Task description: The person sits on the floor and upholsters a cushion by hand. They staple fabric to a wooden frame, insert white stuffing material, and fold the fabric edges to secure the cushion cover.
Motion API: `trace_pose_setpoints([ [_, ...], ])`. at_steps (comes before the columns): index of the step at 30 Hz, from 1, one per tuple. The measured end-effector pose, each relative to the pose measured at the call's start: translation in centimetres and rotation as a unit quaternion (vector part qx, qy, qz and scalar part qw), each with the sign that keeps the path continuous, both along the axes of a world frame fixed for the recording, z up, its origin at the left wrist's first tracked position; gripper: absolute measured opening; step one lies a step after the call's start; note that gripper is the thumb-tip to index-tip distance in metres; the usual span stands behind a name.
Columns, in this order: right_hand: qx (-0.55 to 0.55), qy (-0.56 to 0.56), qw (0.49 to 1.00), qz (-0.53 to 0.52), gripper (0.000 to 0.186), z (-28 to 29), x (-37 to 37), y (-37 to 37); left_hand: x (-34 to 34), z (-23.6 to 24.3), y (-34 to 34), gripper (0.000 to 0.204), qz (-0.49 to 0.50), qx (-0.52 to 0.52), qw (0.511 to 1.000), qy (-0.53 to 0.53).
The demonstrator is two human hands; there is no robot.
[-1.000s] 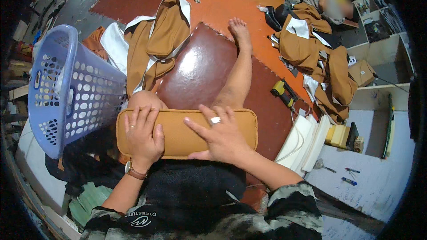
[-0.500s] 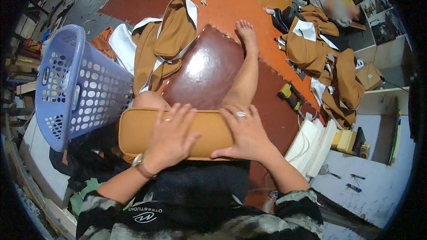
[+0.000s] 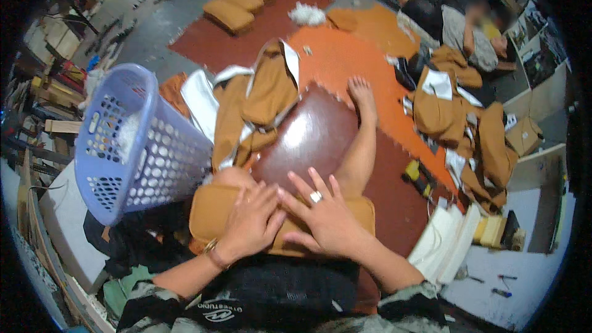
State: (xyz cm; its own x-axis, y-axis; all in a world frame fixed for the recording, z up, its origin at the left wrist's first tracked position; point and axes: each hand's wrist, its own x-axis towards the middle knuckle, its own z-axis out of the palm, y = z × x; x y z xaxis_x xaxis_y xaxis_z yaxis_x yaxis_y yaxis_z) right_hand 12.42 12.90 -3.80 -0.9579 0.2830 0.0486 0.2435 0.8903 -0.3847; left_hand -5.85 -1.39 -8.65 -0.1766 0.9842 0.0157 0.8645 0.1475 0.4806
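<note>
A long tan cushion (image 3: pixel 208 214) with rounded corners and a piped edge lies across my lap. My left hand (image 3: pixel 256 217) rests on its middle-left part, fingers stretched out, a watch on the wrist. Close beside it, my right hand (image 3: pixel 325 217) is over the middle of the cushion with its fingers spread and a ring on one finger. The two hands nearly meet at the fingertips. Neither grips anything; the cushion's middle is partly hidden beneath them.
At left stands a purple perforated basket (image 3: pixel 169 160) with white filling inside. Tan and white fabric covers (image 3: pixel 268 86) lie ahead, more tan covers (image 3: pixel 439 111) at right. A yellow-black power tool (image 3: pixel 419 179) is on the floor. Several tan cushions (image 3: pixel 228 15) and another person (image 3: pixel 472 43) are farther off.
My right hand has moved inward along the cushion, closing the gap to my left hand, and its fingers have spread. The view has tilted up, showing more of the far floor.
</note>
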Motion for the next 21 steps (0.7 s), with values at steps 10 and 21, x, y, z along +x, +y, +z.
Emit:
trace_pose_setpoints([
  [10, 0.025, -0.118, 0.981, 0.153, 0.058, -1.3, 1.6, 1.8, -2.6, -0.3, -1.1, 0.062, 0.035, -0.015, 0.993, 0.110],
  [21, 0.025, -0.076, 0.989, 0.122, 0.073, -1.2, -0.1, 2.9, -2.6, 0.1, -0.8, 0.061, 0.047, -0.034, 0.996, 0.065],
])
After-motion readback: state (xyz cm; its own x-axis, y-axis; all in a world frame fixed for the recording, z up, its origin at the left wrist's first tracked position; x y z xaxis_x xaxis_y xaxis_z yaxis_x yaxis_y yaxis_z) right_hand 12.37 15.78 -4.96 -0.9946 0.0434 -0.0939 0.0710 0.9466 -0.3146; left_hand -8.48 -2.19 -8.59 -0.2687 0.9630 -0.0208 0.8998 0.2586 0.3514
